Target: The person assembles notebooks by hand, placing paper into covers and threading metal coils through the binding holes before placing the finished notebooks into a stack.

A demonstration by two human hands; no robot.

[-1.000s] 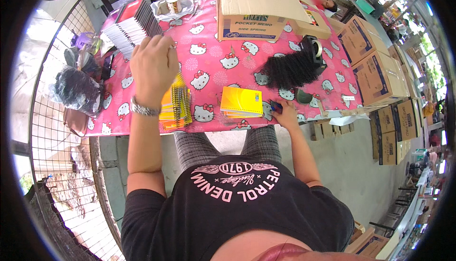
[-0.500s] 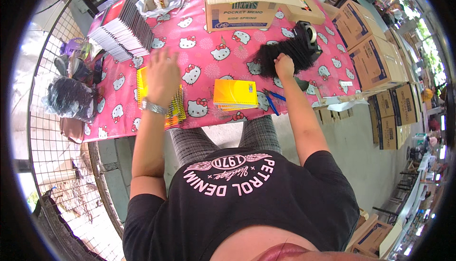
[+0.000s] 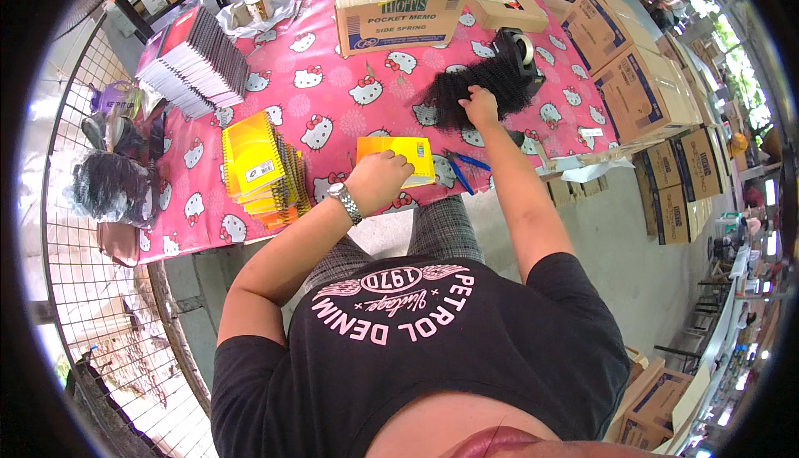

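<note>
My left hand [image 3: 383,178] lies over a small stack of yellow notebooks [image 3: 420,158] at the table's near edge, its fingers curled on the top one. Reaching to the right, my right hand [image 3: 480,109] pinches at the edge of a heap of black spiral binding coils [image 3: 449,96]. Whether it has one coil or several cannot be made out. Blue-handled pliers [image 3: 468,171] lie between the notebooks and my right forearm. Left of my left hand stands a taller pile of yellow notebooks [image 3: 252,162] with coils along their edges.
Spiral-bound books [image 3: 187,62] are stacked at the far left. An open cardboard box [image 3: 399,25] stands at the back, with a black tape dispenser [image 3: 520,54] behind the coils. A black plastic bag [image 3: 112,187] sits by the left edge; more cartons [image 3: 637,96] rise beyond the right edge.
My left hand has moved right and nearer, from the taller notebook pile to the small stack. My right hand stays at the coils. The whole view has shifted slightly.
</note>
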